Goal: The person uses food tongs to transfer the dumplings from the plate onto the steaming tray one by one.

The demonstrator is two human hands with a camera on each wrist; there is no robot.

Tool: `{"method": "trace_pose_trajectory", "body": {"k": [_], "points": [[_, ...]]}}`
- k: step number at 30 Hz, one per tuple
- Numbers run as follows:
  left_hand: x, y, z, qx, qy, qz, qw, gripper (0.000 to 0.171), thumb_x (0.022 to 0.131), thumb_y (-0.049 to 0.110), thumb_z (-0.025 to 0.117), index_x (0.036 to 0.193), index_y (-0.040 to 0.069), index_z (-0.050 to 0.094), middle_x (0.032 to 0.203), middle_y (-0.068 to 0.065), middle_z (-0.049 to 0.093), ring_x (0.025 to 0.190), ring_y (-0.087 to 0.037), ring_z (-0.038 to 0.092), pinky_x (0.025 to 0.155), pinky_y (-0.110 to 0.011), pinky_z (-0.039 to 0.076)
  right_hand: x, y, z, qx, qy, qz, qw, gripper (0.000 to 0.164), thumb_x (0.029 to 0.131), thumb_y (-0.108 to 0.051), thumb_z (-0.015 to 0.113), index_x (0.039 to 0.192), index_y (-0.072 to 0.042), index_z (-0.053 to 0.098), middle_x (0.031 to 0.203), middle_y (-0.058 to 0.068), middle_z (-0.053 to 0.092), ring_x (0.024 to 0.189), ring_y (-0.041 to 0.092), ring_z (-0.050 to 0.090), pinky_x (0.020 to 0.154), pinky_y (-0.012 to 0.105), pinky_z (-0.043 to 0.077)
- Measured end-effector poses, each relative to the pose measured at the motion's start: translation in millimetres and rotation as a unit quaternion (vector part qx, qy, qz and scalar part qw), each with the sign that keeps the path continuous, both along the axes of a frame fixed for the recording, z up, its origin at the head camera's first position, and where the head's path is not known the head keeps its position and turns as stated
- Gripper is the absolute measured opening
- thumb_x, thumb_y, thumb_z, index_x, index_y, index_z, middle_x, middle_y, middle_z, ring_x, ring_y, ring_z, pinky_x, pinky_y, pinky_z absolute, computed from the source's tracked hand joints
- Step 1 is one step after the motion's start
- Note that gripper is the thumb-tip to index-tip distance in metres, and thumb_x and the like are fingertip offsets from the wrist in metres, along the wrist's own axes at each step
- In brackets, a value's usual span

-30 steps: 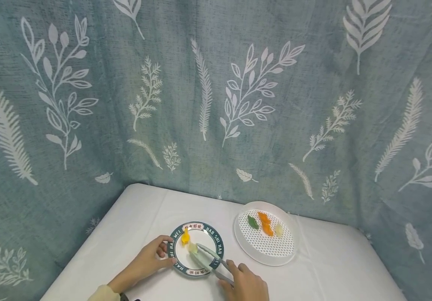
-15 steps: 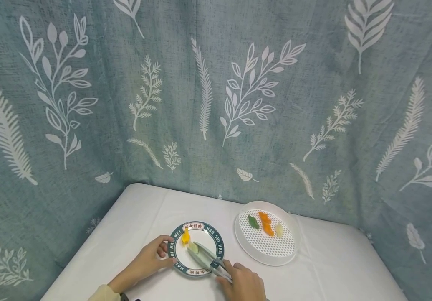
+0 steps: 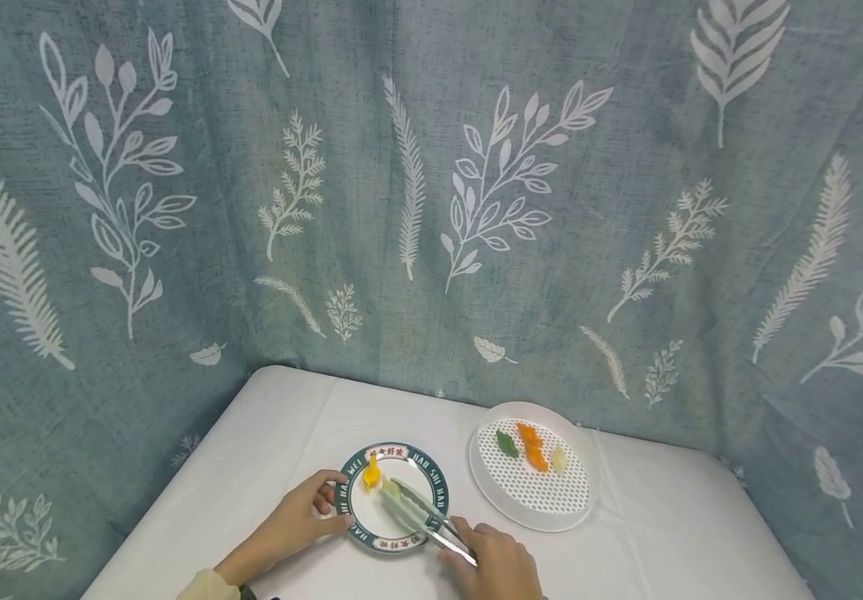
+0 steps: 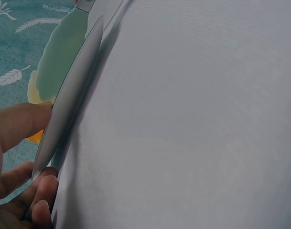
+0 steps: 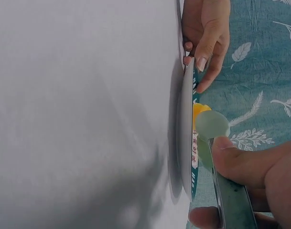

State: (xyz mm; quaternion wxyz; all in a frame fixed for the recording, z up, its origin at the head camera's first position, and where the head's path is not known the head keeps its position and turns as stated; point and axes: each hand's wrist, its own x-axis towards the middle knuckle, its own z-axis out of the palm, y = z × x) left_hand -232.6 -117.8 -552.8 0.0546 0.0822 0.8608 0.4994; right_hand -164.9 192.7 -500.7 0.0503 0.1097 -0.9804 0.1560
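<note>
My left hand (image 3: pixel 303 515) pinches the left rim of a white plate (image 3: pixel 371 523) with a dark green lettered border; in the left wrist view the thumb is on top and fingers are underneath. My right hand (image 3: pixel 499 560) grips metal tongs (image 5: pixel 231 191) with pale green, translucent tips. Those tips reach over the plate's middle and close around a small pale yellow-green piece (image 3: pixel 391 487), partly hidden by them. Just beyond it on the plate lies a yellow dumpling-shaped piece (image 3: pixel 372 475).
To the right of the plate stands a round white steamer tray (image 3: pixel 481 487) with a perforated base. It bears a green piece (image 3: pixel 507 443), two orange pieces (image 3: pixel 532 448) and a pale one (image 3: pixel 558 459). A patterned curtain (image 3: pixel 431 208) hangs behind the white-covered table (image 3: pixel 288 408).
The tongs' arms have come closer together at the pale piece, and my right hand has shifted slightly to the right since half a second ago. My left hand stays on the rim.
</note>
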Motion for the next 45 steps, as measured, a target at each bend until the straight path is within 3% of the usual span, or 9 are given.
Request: {"method": "trace_pose_trajectory", "body": {"k": [11, 22, 32, 41, 45], "points": [[-0.7, 1, -0.8, -0.012, 0.002, 0.007, 0.9999, 0.069, 0.077, 0.035, 0.091, 0.134, 0.015, 0.059, 0.099, 0.002, 0.056, 0.089, -0.016, 0.052, 0.074, -0.028, 0.046, -0.5, 12, 7.0, -0.022, 0.043, -0.001, 0.999, 0.054, 0.084, -0.051, 0.079, 0.126, -0.017, 0.075, 0.065, -0.014, 0.041, 0.055, 0.004, 0.034, 0.052, 0.025, 0.033], [-0.4, 0, -0.7, -0.010, 0.000, 0.004, 0.9999, 0.069, 0.077, 0.035, 0.091, 0.135, 0.015, 0.059, 0.099, 0.001, 0.056, 0.089, -0.017, 0.052, 0.075, -0.029, 0.046, -4.4, 23, 19.1, -0.048, 0.030, -0.056, 0.997, 0.052, 0.081, -0.046, 0.084, 0.125, -0.018, 0.076, 0.063, -0.013, 0.046, 0.055, 0.006, 0.041, 0.053, 0.024, 0.037], [-3.4, 1, -1.4, -0.015, 0.001, 0.008, 0.9999, 0.069, 0.078, 0.037, 0.090, 0.136, 0.016, 0.059, 0.099, 0.003, 0.057, 0.089, -0.016, 0.053, 0.075, -0.029, 0.047, -6.7, 42, 33.7, -0.051, 0.079, -0.070, 0.993, 0.059, 0.082, -0.053, 0.081, 0.127, -0.015, 0.075, 0.069, -0.014, 0.058, 0.059, 0.008, 0.043, 0.055, 0.028, 0.040], [-1.5, -1, -1.2, -0.002, -0.003, 0.002, 1.0000, 0.070, 0.078, 0.036, 0.090, 0.136, 0.014, 0.058, 0.100, 0.001, 0.057, 0.089, -0.017, 0.052, 0.074, -0.028, 0.046, -9.6, 58, 38.1, -0.034, 0.076, -0.088, 0.993, 0.061, 0.082, -0.055, 0.079, 0.127, -0.014, 0.075, 0.074, -0.008, 0.067, 0.060, 0.011, 0.044, 0.058, 0.033, 0.044], [-1.9, -1, -0.8, -0.001, -0.002, 0.000, 1.0000, 0.070, 0.078, 0.036, 0.090, 0.136, 0.014, 0.058, 0.099, 0.002, 0.056, 0.089, -0.017, 0.052, 0.073, -0.027, 0.046, -7.7, 67, 35.7, -0.036, 0.092, -0.088, 0.991, 0.058, 0.083, -0.054, 0.080, 0.126, -0.014, 0.075, 0.087, -0.001, 0.074, 0.069, 0.015, 0.063, 0.064, 0.039, 0.054]]}}
